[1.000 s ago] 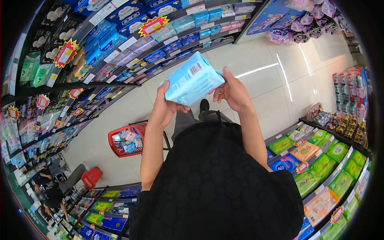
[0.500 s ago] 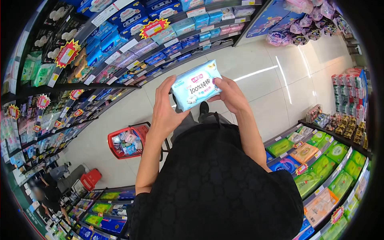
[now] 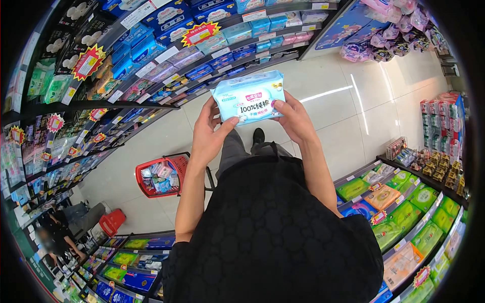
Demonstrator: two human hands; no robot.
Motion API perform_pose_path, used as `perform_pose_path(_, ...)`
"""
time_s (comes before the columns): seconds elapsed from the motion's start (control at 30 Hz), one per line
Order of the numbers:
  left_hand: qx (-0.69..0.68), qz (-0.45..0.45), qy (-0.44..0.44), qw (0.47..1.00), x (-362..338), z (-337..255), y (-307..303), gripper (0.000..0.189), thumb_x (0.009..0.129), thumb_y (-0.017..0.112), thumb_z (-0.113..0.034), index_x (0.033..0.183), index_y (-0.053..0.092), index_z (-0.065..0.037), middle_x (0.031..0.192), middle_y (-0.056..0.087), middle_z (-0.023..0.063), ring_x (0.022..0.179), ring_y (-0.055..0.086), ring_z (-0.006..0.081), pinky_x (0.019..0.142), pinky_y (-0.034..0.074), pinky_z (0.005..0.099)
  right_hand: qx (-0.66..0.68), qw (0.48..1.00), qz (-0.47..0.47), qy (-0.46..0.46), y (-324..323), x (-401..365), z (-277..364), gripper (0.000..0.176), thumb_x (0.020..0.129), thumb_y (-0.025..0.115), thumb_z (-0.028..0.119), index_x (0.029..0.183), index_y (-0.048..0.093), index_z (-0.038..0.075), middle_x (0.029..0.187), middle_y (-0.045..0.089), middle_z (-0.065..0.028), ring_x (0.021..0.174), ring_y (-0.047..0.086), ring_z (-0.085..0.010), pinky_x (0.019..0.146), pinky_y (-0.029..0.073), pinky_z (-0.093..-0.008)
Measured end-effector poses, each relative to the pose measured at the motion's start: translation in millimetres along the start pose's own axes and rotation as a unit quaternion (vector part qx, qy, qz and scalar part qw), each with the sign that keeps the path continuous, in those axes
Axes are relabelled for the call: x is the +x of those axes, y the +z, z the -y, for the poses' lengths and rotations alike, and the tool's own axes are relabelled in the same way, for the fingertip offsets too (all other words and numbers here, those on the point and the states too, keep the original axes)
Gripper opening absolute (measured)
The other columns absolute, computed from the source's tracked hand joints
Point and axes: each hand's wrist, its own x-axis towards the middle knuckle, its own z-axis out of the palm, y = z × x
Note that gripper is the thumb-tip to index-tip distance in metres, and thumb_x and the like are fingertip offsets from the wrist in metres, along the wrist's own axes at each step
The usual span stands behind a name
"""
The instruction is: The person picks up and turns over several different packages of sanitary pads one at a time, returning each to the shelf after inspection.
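A light blue soft package (image 3: 251, 98) with pink and black lettering is held up in front of my body, between both hands. My left hand (image 3: 209, 132) grips its left end, with the thumb on the lower front face and the fingers behind. At the right end my right hand (image 3: 294, 120) holds it, thumb pressed on the front near the lower corner and its other fingers partly hidden behind. The package's printed front and part of its top side face me.
A red shopping basket (image 3: 160, 175) with several packages is on the tiled floor (image 3: 328, 116) at left. Stocked shelves (image 3: 222, 53) run along the left and top; another shelf (image 3: 404, 212) is at lower right. Another person (image 3: 59, 233) is at lower left beside a red basket (image 3: 112, 222).
The package has turned from a slant to nearly level and tipped so its top side shows. My left thumb has moved onto its front face.
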Motion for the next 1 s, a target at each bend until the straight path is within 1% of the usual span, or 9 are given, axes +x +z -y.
perform_pose_path(0.07, -0.001, 0.004, 0.002, 1.0, 1.1, 2.4, -2.4, 0.069, 0.082, 0.07, -0.01, 0.139, 0.034, 0.006, 0.126, 0.052, 0.0172, 0.116, 0.053, 0.0236, 0.098, 0.043, 0.0382, 0.016, 1.0, 0.019, 0.006, -1.3, 1.8, 2.1, 0.062, 0.086, 0.064, 0.013, 0.139, 0.035, -0.004, 0.127, 0.054, -0.0138, 0.115, 0.054, -0.0217, 0.097, 0.044, -0.0395)
perform_pose_path(0.27, 0.104, 0.024, 0.037, 0.994, 6.2, 25.0, -18.6, 0.068, 0.081, 0.062, 0.005, 0.143, 0.033, -0.001, 0.136, 0.047, 0.0107, 0.119, 0.051, 0.0218, 0.098, 0.042, 0.0363, -0.152, 0.973, 0.066, -0.159, 8.4, -10.5, 15.7, 0.071, 0.07, 0.067, -0.013, 0.134, 0.04, 0.001, 0.135, 0.043, -0.0148, 0.126, 0.043, -0.0235, 0.102, 0.039, -0.0351)
perform_pose_path(0.37, -0.039, 0.065, -0.029, 0.997, 1.9, -0.2, -12.4, 0.066, 0.086, 0.058, -0.005, 0.146, 0.03, -0.005, 0.141, 0.043, 0.0105, 0.123, 0.049, 0.0224, 0.1, 0.04, 0.0366, -0.225, 0.942, 0.059, -0.24, 14.3, -18.8, 13.0, 0.07, 0.067, 0.065, -0.015, 0.13, 0.045, 0.008, 0.137, 0.042, -0.0156, 0.13, 0.041, -0.0283, 0.102, 0.039, -0.0372)
perform_pose_path(0.47, -0.398, 0.146, -0.06, 0.904, 5.9, 1.3, -14.5, 0.064, 0.089, 0.052, -0.019, 0.148, 0.028, -0.006, 0.142, 0.042, 0.0099, 0.126, 0.046, 0.0228, 0.104, 0.038, 0.0376, -0.343, 0.89, 0.056, -0.294, 17.1, -23.3, 16.6, 0.068, 0.065, 0.064, -0.016, 0.126, 0.051, 0.012, 0.136, 0.043, -0.0166, 0.128, 0.042, -0.0338, 0.101, 0.041, -0.0381)
perform_pose_path(0.57, -0.34, 0.043, -0.141, 0.929, 14.1, 0.8, 2.5, 0.068, 0.087, 0.05, -0.029, 0.147, 0.029, -0.005, 0.142, 0.044, 0.0106, 0.127, 0.045, 0.0241, 0.106, 0.036, 0.0395, -0.439, 0.837, 0.063, -0.321, 24.2, -28.3, 23.4, 0.064, 0.064, 0.064, -0.016, 0.121, 0.057, 0.013, 0.136, 0.043, -0.0172, 0.126, 0.044, -0.0374, 0.099, 0.043, -0.0393)
perform_pose_path(0.67, -0.347, 0.012, -0.13, 0.929, 16.2, 0.4, 2.4, 0.075, 0.082, 0.057, -0.029, 0.146, 0.029, -0.002, 0.139, 0.046, 0.0114, 0.127, 0.046, 0.0247, 0.105, 0.036, 0.0394, -0.504, 0.797, 0.084, -0.321, 30.1, -33.8, 25.9, 0.067, 0.067, 0.063, -0.013, 0.126, 0.055, 0.016, 0.14, 0.041, -0.0165, 0.125, 0.044, -0.0381, 0.098, 0.044, -0.0414)
perform_pose_path(0.73, -0.368, 0.047, -0.087, 0.925, 18.5, 7.8, -10.4, 0.078, 0.078, 0.061, -0.028, 0.144, 0.03, 0.0, 0.138, 0.047, 0.0128, 0.126, 0.047, 0.0252, 0.106, 0.036, 0.0393, -0.547, 0.761, 0.102, -0.333, 30.4, -33.6, 24.2, 0.073, 0.068, 0.061, -0.012, 0.135, 0.049, 0.015, 0.142, 0.04, -0.0164, 0.126, 0.044, -0.0386, 0.1, 0.043, -0.0416)
perform_pose_path(0.87, -0.3, 0.076, -0.013, 0.951, 26.8, 0.9, -25.7, 0.081, 0.073, 0.066, -0.023, 0.142, 0.033, 0.002, 0.135, 0.048, 0.0154, 0.125, 0.048, 0.026, 0.106, 0.036, 0.0386, -0.435, 0.865, 0.027, -0.249, 44.7, -29.9, 13.4, 0.079, 0.074, 0.058, -0.009, 0.145, 0.031, 0.008, 0.144, 0.039, -0.0165, 0.128, 0.043, -0.0358, 0.103, 0.04, -0.0417)
perform_pose_path(1.0, -0.236, 0.035, 0.059, 0.969, 40.9, -3.6, -44.0, 0.083, 0.07, 0.067, -0.012, 0.143, 0.03, 0.003, 0.134, 0.048, 0.0159, 0.125, 0.047, 0.0245, 0.104, 0.036, 0.0367, -0.148, 0.984, 0.013, -0.1, 39.6, -1.3, -13.8, 0.077, 0.081, 0.06, -0.001, 0.148, 0.022, 0.002, 0.143, 0.038, -0.0171, 0.13, 0.042, -0.0307, 0.103, 0.039, -0.0418)
